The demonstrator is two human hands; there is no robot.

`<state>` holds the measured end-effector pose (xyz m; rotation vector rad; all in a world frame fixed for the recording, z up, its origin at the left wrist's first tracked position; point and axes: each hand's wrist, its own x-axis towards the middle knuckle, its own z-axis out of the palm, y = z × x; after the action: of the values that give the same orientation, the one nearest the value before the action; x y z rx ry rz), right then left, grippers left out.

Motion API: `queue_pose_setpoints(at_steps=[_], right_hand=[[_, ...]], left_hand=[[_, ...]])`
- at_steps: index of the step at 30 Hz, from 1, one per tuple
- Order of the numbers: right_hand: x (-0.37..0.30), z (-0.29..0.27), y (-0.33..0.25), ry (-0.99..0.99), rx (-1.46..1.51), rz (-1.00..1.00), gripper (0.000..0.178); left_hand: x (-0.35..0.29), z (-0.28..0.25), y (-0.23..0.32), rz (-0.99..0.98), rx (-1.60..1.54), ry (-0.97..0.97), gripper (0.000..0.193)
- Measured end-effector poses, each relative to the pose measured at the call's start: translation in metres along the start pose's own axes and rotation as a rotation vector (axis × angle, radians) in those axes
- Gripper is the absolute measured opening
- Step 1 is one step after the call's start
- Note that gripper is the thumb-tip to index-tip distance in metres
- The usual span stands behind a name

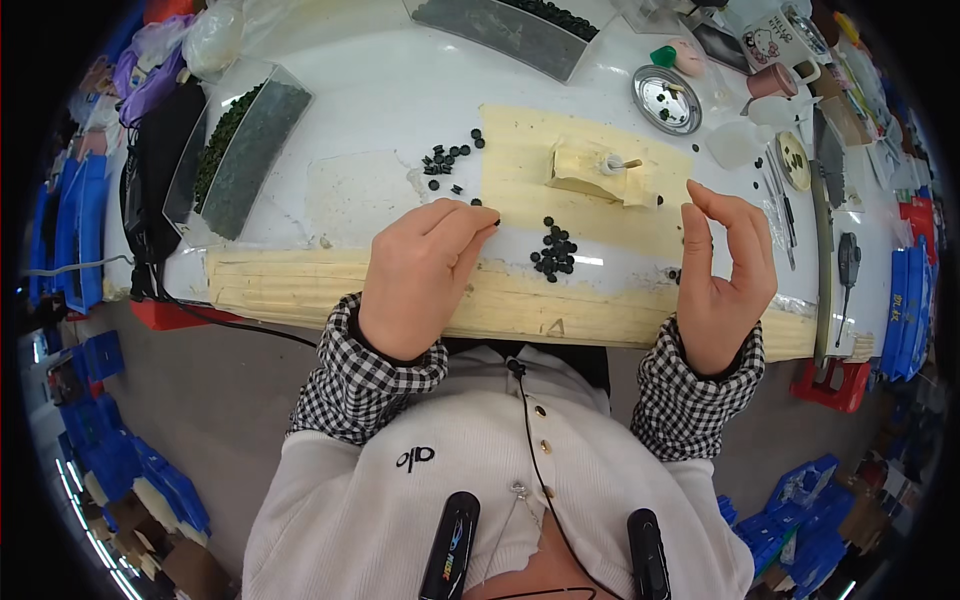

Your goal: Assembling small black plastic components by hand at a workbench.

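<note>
My left hand (415,270) is closed in a pinch, with a small black round part (496,222) showing at its fingertips. My right hand (727,270) has its thumb and forefinger apart, and nothing shows between them. Between the hands lies a pile of small black round parts (555,252). More of the black parts (440,160) are scattered beyond my left hand. A block wrapped in cream tape (590,180), with a small pale peg-like piece on top, sits left of my right fingertips. Dark pieces (674,276) lie beside my right hand.
Clear bins of green and dark small parts stand at the left (255,150) and far middle (500,35). At the right are a round metal dish (667,100), a mug (775,45), tweezers and a screwdriver (847,275). Cream tape (280,280) covers the table's front edge.
</note>
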<state>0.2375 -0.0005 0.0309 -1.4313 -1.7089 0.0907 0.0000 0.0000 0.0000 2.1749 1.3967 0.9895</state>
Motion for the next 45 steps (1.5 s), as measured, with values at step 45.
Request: queue_pose_setpoints(at_steps=[45], right_hand=[[-0.04,-0.007,0.014,-0.249,0.006,0.082,0.012]], left_hand=[[-0.005,0.023,0.014,0.074,-0.07,-0.072,0.013]])
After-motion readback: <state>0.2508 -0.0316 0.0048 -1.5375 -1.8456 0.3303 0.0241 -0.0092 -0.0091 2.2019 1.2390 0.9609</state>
